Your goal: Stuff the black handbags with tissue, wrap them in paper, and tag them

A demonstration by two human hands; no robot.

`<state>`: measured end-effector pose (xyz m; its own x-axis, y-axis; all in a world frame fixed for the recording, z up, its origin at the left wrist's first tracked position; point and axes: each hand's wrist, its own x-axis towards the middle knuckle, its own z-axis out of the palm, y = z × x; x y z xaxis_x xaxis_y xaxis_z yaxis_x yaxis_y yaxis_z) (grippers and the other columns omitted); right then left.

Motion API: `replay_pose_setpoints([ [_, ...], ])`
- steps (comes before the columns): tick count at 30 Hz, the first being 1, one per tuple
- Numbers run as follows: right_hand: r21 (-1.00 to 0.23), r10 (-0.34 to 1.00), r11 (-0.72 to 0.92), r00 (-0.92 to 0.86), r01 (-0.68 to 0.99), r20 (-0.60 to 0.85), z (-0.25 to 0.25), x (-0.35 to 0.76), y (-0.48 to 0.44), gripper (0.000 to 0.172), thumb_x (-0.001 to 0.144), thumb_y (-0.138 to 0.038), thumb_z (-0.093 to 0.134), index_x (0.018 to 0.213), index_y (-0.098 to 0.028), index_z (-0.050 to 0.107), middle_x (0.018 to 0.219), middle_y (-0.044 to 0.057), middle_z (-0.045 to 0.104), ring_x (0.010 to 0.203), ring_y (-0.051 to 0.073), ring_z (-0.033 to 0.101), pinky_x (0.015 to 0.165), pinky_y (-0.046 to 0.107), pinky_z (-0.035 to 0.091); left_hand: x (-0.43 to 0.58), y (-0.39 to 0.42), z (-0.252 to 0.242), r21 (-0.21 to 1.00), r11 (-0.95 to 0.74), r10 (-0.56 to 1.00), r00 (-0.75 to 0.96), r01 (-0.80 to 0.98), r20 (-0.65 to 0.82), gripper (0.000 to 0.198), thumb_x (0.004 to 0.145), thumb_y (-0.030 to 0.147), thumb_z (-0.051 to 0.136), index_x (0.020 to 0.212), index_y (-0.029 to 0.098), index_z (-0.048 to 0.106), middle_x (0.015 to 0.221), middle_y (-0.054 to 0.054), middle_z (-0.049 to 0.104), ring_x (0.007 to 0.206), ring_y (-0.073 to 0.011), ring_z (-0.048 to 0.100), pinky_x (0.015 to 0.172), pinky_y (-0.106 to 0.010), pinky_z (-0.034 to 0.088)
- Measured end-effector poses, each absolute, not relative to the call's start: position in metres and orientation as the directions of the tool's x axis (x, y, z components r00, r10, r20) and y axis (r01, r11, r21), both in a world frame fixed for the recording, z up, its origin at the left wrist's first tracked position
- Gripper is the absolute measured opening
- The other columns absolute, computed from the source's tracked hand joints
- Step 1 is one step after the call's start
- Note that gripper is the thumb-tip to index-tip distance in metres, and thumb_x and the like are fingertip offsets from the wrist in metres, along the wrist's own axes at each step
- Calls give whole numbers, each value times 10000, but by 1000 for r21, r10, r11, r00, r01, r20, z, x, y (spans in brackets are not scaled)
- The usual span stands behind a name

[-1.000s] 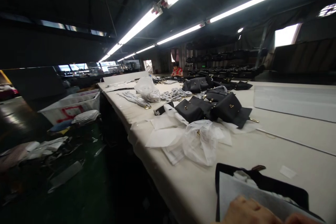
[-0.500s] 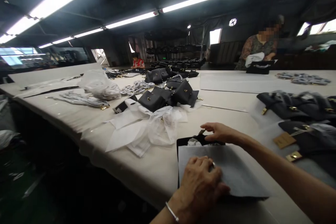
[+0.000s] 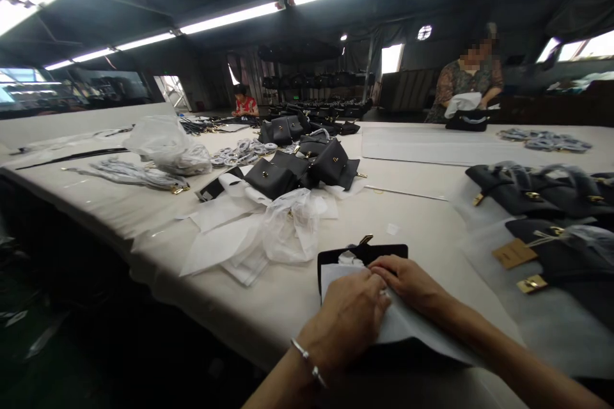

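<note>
A black handbag (image 3: 393,251) lies at the table's near edge, its flap end with a gold clasp (image 3: 366,239) pointing away from me. White tissue paper (image 3: 407,326) covers most of it, and crumpled white stuffing shows at its opening. My left hand (image 3: 352,310), with a silver bracelet at the wrist, presses on the paper with its fingers curled together on it. Close beside it, my right hand (image 3: 405,278) is closed at the paper's upper edge, near the bag's opening. The fingertips of both hands meet and are partly hidden.
Black bags (image 3: 288,169) and loose white paper (image 3: 225,239) with a clear plastic bag (image 3: 292,223) lie ahead. At right are wrapped bags (image 3: 518,192) and a brown tag (image 3: 514,254). Wrapped straps (image 3: 129,174) lie left. A person (image 3: 472,80) handles a bag across the table.
My right hand has come down from the gold clasp onto the paper beside my left hand. The paper's upper edge has been drawn in and the black flap shows more. The view has shifted slightly.
</note>
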<state>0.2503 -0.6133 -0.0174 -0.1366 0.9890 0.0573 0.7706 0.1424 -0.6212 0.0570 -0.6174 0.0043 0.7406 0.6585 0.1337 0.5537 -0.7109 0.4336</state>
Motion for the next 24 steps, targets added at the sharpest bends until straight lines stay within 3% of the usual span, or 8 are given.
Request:
replay_pose_setpoints([
  [4,-672,988,128,-151,729,24,-49,254,-611,341,883,-456,464,884,-237,726,938,52,731,899,250,657,852,371,509,64,-607,-15,299,-725,686,688,620,236,336,933,378,565,1175,146,595,1209,-118,606,1113,-282,562,970,-427,454],
  [8,-672,994,89,-107,735,15,-69,268,-598,377,829,-560,501,882,-262,726,939,62,741,885,271,683,831,372,534,65,-597,-37,337,-701,701,695,628,161,437,947,495,467,1164,136,590,1094,-120,649,1016,-277,586,947,-454,453],
  [11,-626,979,76,61,776,195,-83,282,-575,467,750,-630,567,950,-227,692,977,111,727,883,303,684,793,402,550,66,-588,-44,342,-674,716,693,655,84,503,932,521,423,1189,122,588,1113,-160,646,992,-311,594,899,-490,451],
  [14,-605,923,141,117,783,367,-84,288,-552,657,655,-601,651,1151,-171,658,1164,167,682,1064,362,641,912,468,523,69,-582,-51,345,-666,720,691,662,65,530,910,544,429,1200,133,594,1129,-170,648,985,-325,602,879,-495,448],
  [16,-632,964,135,46,763,261,-77,285,-543,605,642,-572,656,1121,-205,702,1163,130,700,1088,363,641,955,464,513,71,-581,-58,337,-666,725,683,665,84,541,906,565,436,1225,153,582,1136,-161,650,990,-324,603,880,-489,446],
  [19,-701,994,110,-84,704,72,-68,275,-543,390,703,-588,585,882,-296,773,973,42,761,966,315,699,879,382,563,73,-580,-67,327,-684,721,672,652,169,549,869,570,525,1281,207,528,1220,-128,628,1070,-315,586,907,-451,443],
  [22,-751,992,125,-88,648,89,-70,271,-551,401,699,-627,564,860,-333,782,946,6,765,928,290,715,808,321,591,76,-578,-73,257,-776,631,714,576,303,486,849,509,605,1261,268,513,1332,-74,591,1206,-302,537,1011,-436,398],
  [24,-768,992,115,-39,630,117,-78,273,-554,427,680,-652,573,871,-335,786,951,2,764,920,287,719,796,312,599,81,-576,-77,189,-812,584,771,553,254,319,889,454,582,1144,262,572,1233,-61,656,1156,-279,584,1018,-420,401],
])
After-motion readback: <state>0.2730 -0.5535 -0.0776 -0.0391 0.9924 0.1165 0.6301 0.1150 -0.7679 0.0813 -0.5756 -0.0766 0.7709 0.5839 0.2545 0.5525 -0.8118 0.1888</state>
